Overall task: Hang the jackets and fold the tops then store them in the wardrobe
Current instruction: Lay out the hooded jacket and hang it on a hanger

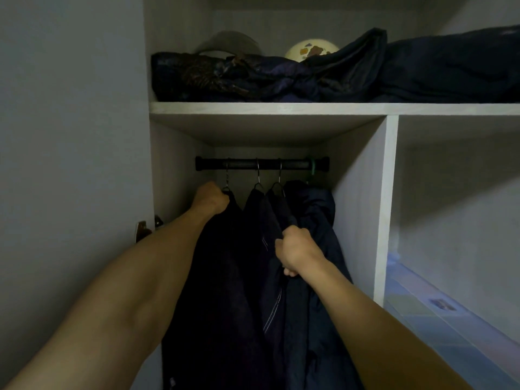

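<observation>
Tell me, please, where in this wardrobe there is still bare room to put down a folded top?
The right-hand compartment, between the white divider and the side wall under the top shelf, shows bare wall. The top shelf is crowded with dark bundles. The rail bay is packed with hanging jackets, which both hands grip.
</observation>
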Motion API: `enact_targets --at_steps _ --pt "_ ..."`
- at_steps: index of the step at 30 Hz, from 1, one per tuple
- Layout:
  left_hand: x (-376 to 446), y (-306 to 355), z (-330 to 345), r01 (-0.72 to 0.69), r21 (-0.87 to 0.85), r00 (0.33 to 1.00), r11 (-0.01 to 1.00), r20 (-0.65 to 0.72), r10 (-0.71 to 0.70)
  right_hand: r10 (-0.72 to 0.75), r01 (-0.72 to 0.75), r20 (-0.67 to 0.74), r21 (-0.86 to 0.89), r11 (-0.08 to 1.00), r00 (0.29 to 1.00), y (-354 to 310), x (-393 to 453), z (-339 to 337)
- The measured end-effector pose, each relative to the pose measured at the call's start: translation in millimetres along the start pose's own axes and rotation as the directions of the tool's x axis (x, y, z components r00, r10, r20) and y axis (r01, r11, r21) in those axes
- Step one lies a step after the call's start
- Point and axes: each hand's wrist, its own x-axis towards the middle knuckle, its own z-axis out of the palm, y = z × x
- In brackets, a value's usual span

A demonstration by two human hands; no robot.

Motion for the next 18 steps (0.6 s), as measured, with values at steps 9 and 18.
enact_targets --at_steps 9,18 --pt "-0.7 1.0 -5.6 0.055 0.101 0.998 0.993 0.022 -0.057 -0.007 0.007 -0.002 0.021 1.0 1.0 6.2 -1.6 -2.0" --pt "-91.7 -16.8 37.6 -0.254 0.855 0.938 0.452 0.103 0.331 0.033 -0.033 -0.006 -0.082 0.996 0.999 12.8 -26.2 44.2"
